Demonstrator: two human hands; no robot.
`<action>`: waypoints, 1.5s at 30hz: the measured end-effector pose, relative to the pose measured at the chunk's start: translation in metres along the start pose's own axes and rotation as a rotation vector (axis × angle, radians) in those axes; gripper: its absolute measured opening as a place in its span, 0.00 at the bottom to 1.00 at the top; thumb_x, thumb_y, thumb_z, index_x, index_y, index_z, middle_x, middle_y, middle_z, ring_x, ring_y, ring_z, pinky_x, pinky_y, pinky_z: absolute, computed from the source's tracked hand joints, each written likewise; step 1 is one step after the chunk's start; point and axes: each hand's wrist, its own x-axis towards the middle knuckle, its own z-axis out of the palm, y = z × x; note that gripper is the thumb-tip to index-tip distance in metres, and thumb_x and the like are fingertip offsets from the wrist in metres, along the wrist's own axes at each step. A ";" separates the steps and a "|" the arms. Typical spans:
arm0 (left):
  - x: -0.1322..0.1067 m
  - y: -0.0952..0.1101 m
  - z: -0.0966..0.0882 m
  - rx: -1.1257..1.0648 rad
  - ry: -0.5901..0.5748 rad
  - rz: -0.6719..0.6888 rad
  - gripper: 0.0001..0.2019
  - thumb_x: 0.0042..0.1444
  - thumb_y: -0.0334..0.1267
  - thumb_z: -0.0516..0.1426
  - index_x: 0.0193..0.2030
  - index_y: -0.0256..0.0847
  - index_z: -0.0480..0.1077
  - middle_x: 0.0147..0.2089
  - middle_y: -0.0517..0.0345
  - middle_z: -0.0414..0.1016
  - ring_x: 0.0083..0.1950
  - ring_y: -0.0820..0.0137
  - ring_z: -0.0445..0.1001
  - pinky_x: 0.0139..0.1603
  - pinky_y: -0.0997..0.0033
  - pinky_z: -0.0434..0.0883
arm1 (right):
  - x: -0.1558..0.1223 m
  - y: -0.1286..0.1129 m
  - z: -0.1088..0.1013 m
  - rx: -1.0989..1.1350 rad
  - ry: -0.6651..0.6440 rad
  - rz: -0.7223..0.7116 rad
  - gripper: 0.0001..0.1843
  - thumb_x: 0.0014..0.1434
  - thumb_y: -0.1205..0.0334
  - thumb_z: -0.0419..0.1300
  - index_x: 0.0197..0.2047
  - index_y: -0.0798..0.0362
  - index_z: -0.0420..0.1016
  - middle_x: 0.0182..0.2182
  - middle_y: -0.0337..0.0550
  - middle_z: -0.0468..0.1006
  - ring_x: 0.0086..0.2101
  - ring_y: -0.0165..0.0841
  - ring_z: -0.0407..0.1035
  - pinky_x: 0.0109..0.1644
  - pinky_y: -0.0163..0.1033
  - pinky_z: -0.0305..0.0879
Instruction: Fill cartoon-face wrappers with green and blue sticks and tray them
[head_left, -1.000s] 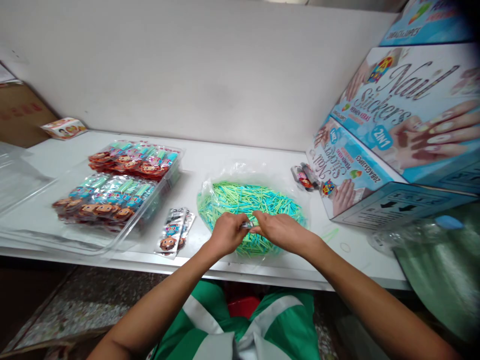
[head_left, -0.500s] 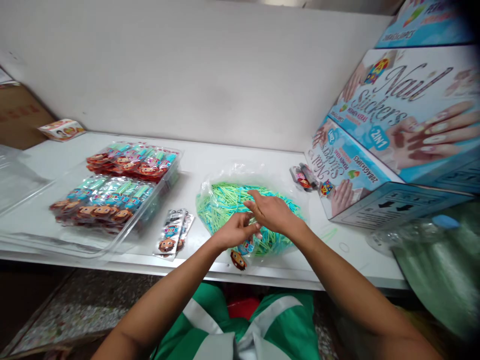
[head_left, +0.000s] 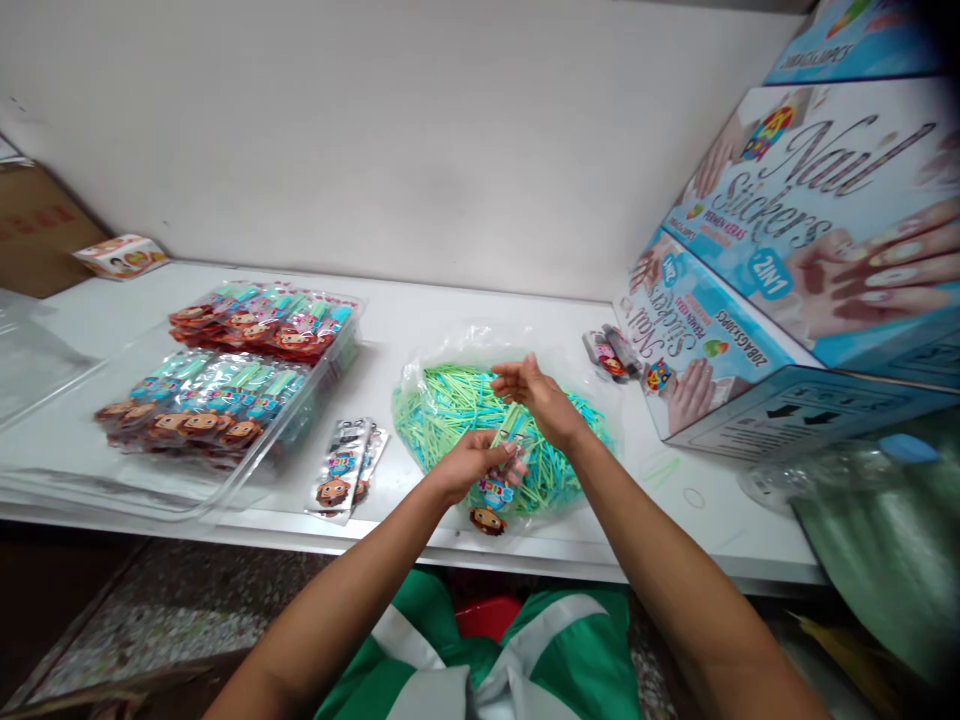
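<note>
My left hand is closed on a small clear packet printed with a brown cartoon face and coloured lettering. Light green sticks show at the packet's upper end. Just above and to the right, my right hand is open, its fingers stretched to the left and the thumb raised. I see nothing held in it. Beneath both hands lies a big clear plastic bag full of thin green and blue sticks. Two or so similar flat packets overlap on the table to the left.
A clear plastic tray on the left holds rows of filled packets. Nail-sticker boxes are stacked at the right, with small packs beside them. A clear bottle, a few loose sticks and a ring lie at the right.
My right hand has moved slightly up and away from my left, its thumb lifting. The packet in my left hand has turned a little and shows more of its print.
</note>
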 end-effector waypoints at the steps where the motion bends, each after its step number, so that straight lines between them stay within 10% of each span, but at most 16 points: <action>1: -0.001 -0.002 -0.002 -0.023 0.015 0.008 0.19 0.45 0.50 0.62 0.33 0.33 0.69 0.30 0.52 0.77 0.27 0.70 0.74 0.32 0.71 0.69 | -0.003 0.002 -0.003 0.015 0.023 0.024 0.36 0.62 0.38 0.34 0.52 0.57 0.68 0.42 0.50 0.75 0.40 0.31 0.69 0.43 0.36 0.64; 8: -0.012 -0.007 -0.010 -0.074 0.044 0.053 0.19 0.48 0.48 0.61 0.40 0.35 0.68 0.32 0.52 0.77 0.28 0.70 0.75 0.33 0.71 0.70 | -0.032 0.022 -0.004 -0.020 -0.033 0.102 0.16 0.50 0.51 0.60 0.35 0.57 0.73 0.26 0.37 0.72 0.28 0.28 0.65 0.35 0.35 0.62; 45: -0.038 -0.024 0.003 -0.183 0.009 0.044 0.17 0.51 0.46 0.60 0.38 0.32 0.68 0.32 0.49 0.77 0.26 0.70 0.74 0.28 0.73 0.69 | -0.055 0.024 0.013 -0.081 0.015 -0.002 0.08 0.55 0.59 0.55 0.32 0.54 0.72 0.24 0.36 0.69 0.26 0.27 0.62 0.31 0.33 0.60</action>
